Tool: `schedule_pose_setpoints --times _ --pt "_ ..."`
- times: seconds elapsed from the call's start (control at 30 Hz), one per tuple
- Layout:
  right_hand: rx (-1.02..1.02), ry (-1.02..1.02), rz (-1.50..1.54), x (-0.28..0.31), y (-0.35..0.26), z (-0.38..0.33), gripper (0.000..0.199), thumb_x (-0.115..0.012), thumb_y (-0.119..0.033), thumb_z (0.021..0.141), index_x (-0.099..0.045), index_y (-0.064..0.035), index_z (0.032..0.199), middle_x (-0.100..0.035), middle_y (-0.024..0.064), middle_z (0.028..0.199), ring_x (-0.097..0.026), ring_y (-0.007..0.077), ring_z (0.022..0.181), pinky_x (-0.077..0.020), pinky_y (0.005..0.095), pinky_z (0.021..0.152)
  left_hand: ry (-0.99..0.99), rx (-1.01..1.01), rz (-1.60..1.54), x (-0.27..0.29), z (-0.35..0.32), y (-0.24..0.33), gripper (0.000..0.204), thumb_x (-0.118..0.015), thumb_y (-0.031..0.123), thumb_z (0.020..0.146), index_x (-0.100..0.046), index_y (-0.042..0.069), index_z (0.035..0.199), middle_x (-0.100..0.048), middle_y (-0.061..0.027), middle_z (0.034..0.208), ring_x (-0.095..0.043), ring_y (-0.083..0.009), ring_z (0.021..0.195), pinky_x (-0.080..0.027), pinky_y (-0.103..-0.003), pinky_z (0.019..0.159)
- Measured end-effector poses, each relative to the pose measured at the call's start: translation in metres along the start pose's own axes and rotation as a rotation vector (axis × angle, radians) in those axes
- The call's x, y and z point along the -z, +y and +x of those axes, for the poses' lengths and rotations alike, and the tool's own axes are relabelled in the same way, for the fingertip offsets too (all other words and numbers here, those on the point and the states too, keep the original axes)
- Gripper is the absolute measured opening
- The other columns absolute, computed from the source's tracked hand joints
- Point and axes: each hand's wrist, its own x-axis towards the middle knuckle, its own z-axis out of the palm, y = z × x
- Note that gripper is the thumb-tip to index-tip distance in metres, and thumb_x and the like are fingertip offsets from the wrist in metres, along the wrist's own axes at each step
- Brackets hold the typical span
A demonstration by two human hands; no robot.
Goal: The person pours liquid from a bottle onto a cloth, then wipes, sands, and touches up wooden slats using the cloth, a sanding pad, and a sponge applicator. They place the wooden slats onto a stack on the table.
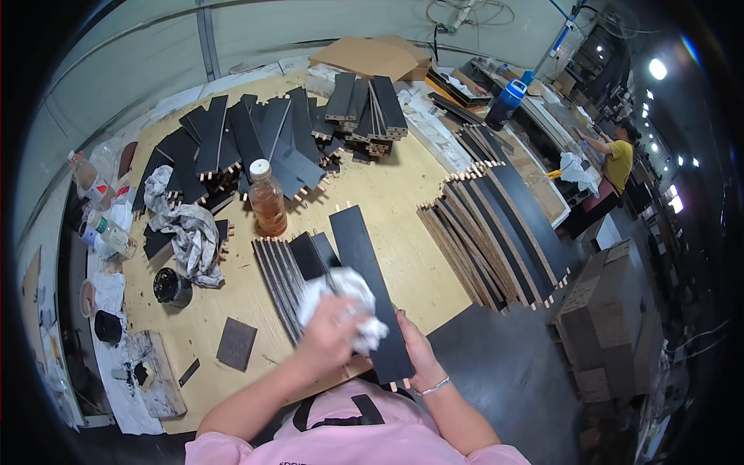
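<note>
My left hand (332, 332) is closed around a crumpled white cloth (341, 288), which touches or hovers just over the left side of a black board (363, 271). The board is long and narrow, with pale wooden dowels sticking out of both ends. My right hand (418, 353) grips its right edge near the lower end, holding it tilted; some of the fingers are hidden behind it. Left of the cloth, a row of boards standing on edge (273, 275) lies on the table, with black boards (310, 254) beside it. Beyond them stands a bottle of amber liquid (268, 205) with a white cap.
Heaped black boards (248, 139) cover the table's (387, 194) far side. At right, a fanned stack of boards (496, 232) reaches the edge. A stained rag (190, 236), a black-smeared jar (172, 287) and a dark square piece (236, 343) lie left. Another person (618, 159) works far right.
</note>
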Motion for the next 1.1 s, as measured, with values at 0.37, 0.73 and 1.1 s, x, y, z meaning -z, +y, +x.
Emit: schedule_pose_setpoints --times 0.37,0.73,1.1 --pt "0.065 -0.304 -0.070 0.001 0.006 -0.005 0.065 -0.048 -0.058 0.118 -0.053 -0.0050 0.155 -0.074 0.0217 0.115 -0.076 0.0275 0.087 -0.0648 0.0406 0.076 0.299 0.290 0.011 0.059 0.017 -0.036 0.041 -0.083 -0.004 0.074 -0.082 0.003 0.114 -0.071 -0.0161 0.117 -0.073 -0.0355 0.108 -0.058 -0.042 0.097" --pt "0.118 -0.258 -0.154 -0.024 -0.005 -0.018 0.069 -0.049 -0.060 0.117 -0.053 -0.0010 0.153 -0.075 0.0208 0.112 -0.076 0.0253 0.086 -0.0660 0.0384 0.075 0.010 0.636 -0.548 0.049 0.013 -0.039 0.022 -0.084 0.009 0.094 -0.081 -0.004 0.111 -0.068 -0.0105 0.119 -0.068 -0.0218 0.111 -0.053 -0.034 0.097" --pt "0.184 -0.216 -0.258 -0.019 -0.002 -0.006 0.076 -0.057 -0.062 0.113 -0.050 0.0002 0.157 -0.077 0.0185 0.118 -0.078 0.0227 0.093 -0.0668 0.0369 0.082 0.033 0.907 -1.004 0.033 0.022 -0.005 0.021 -0.079 -0.001 0.091 -0.080 -0.008 0.111 -0.062 -0.0060 0.110 -0.062 -0.0138 0.099 -0.049 -0.030 0.083"
